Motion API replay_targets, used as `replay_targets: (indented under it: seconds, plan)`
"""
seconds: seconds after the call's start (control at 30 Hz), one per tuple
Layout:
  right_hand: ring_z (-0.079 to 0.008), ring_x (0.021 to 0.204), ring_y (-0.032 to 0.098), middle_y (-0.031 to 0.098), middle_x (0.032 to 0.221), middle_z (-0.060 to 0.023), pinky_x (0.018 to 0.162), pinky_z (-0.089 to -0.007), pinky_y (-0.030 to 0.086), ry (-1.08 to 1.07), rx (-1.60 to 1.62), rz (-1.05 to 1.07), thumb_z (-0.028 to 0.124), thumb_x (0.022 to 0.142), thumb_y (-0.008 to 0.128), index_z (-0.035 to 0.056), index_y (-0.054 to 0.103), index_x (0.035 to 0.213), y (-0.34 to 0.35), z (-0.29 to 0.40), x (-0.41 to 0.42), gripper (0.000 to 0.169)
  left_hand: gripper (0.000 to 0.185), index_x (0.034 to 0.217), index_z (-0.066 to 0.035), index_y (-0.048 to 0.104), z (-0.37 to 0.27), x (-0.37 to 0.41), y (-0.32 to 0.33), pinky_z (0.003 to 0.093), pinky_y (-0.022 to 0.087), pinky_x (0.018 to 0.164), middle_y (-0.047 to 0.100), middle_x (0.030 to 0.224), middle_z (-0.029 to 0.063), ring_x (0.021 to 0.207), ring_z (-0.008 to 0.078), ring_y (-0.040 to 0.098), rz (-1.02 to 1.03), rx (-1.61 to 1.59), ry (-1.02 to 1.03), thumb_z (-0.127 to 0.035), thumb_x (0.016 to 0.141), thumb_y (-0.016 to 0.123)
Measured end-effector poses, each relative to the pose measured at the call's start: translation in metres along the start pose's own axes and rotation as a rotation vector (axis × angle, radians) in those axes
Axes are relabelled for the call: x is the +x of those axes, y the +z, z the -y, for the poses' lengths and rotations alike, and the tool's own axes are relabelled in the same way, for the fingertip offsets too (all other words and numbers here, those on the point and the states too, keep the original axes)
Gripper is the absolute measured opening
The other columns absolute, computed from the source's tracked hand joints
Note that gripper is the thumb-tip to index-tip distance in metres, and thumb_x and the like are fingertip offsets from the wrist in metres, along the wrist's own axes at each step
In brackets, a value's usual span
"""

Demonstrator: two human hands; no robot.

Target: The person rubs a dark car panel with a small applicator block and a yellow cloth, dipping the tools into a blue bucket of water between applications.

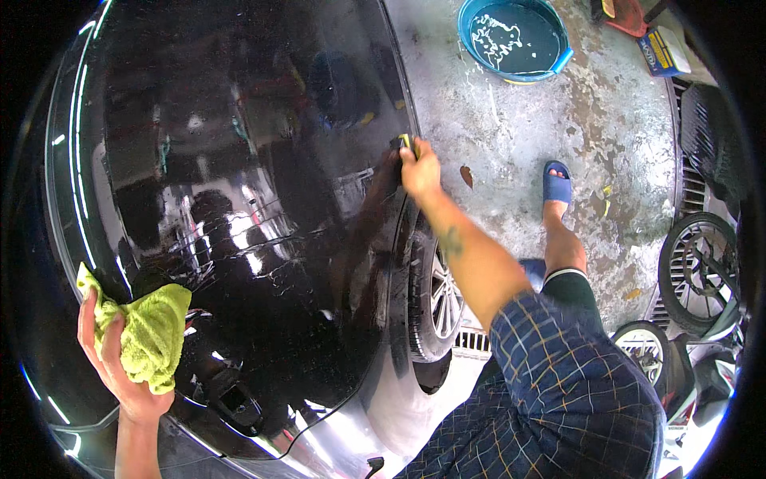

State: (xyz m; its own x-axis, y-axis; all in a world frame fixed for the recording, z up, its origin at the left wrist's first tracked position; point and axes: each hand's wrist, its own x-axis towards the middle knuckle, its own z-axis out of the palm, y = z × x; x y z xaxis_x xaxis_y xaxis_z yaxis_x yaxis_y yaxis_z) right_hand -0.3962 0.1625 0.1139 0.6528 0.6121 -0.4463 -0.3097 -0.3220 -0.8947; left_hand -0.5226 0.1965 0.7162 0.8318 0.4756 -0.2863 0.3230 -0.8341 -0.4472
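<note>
A yellow-green microfiber cloth [152,335] is bunched in my left hand [111,359], at the far left over the glossy black car [287,287]. My right hand [422,170] reaches to the right edge of the car's body panel. Its fingers close around a small yellow and black object [406,142], which is mostly hidden, so I cannot tell what it is. Water streaks and reflections show on the dark paint. Below my right forearm, a car wheel [446,293] with silver spokes shows beside the panel.
A blue tub [514,42] of sudsy water stands on the wet, patchy concrete floor [502,126]. A cardboard box [663,52] and a red dustpan-like item [628,17] are at the upper right. Motorbike wheels [700,272] stand along the right side, near floor grates. My foot wears a blue slide sandal [557,182].
</note>
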Motion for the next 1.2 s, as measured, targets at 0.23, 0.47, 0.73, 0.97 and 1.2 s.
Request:
replay_targets:
  seconds: [0.23, 0.47, 0.73, 0.97, 1.2]
  plan:
    - [-0.0498, 0.123, 0.059, 0.061, 0.126, -0.0315, 0.105, -0.0562, 0.048, 0.05, -0.024, 0.23, 0.026, 0.104, 0.068, -0.0048, 0.048, 0.137, -0.047, 0.065, -0.182, 0.05, 0.073, 0.151, -0.005, 0.046, -0.004, -0.024, 0.009, 0.0627, 0.036, 0.12, 0.037, 0.163, 0.0339, 0.149, 0.0532, 0.041, 0.042, -0.063, -0.055, -0.059, 0.105, 0.059]
    - [-0.0505, 0.116, 0.067, 0.068, 0.119, -0.0352, 0.102, -0.0564, 0.053, 0.449, -0.252, 0.093, 0.04, 0.103, 0.066, -0.0101, 0.053, 0.132, -0.001, 0.012, -0.03, 0.059, 0.069, 0.15, -0.007, 0.048, 0.002, -0.002, 0.003, 0.062, 0.036, 0.12, 0.038, 0.163, 0.0334, 0.148, 0.0521, 0.043, -0.003, -0.053, -0.009, -0.054, 0.102, 0.063]
    - [-0.0534, 0.122, 0.06, 0.062, 0.126, -0.0356, 0.105, -0.0583, 0.048, 0.222, -0.109, 0.213, 0.031, 0.103, 0.067, -0.0068, 0.05, 0.136, -0.037, 0.038, -0.155, 0.053, 0.069, 0.15, -0.006, 0.047, -0.002, -0.022, 0.005, 0.0626, 0.036, 0.121, 0.036, 0.164, 0.0321, 0.15, 0.0525, 0.04, 0.06, -0.037, -0.053, -0.049, 0.1, 0.069]
    - [-0.0499, 0.113, 0.07, 0.07, 0.12, -0.0358, 0.099, -0.0567, 0.055, 0.43, -0.319, 0.168, 0.043, 0.102, 0.066, -0.0087, 0.059, 0.125, -0.01, -0.002, -0.008, 0.057, 0.068, 0.151, -0.003, 0.047, 0.002, -0.006, 0.006, 0.0614, 0.036, 0.121, 0.038, 0.163, 0.0339, 0.148, 0.0528, 0.043, 0.019, 0.007, 0.005, -0.051, 0.105, 0.06]
    - [-0.052, 0.123, 0.061, 0.064, 0.128, -0.0337, 0.107, -0.0579, 0.048, 0.141, -0.079, 0.121, 0.019, 0.101, 0.069, -0.0041, 0.053, 0.139, -0.019, 0.039, -0.113, 0.047, 0.066, 0.151, -0.003, 0.047, -0.006, -0.026, 0.005, 0.0613, 0.035, 0.122, 0.037, 0.164, 0.0333, 0.149, 0.0523, 0.042, 0.063, -0.017, -0.056, -0.046, 0.104, 0.065]
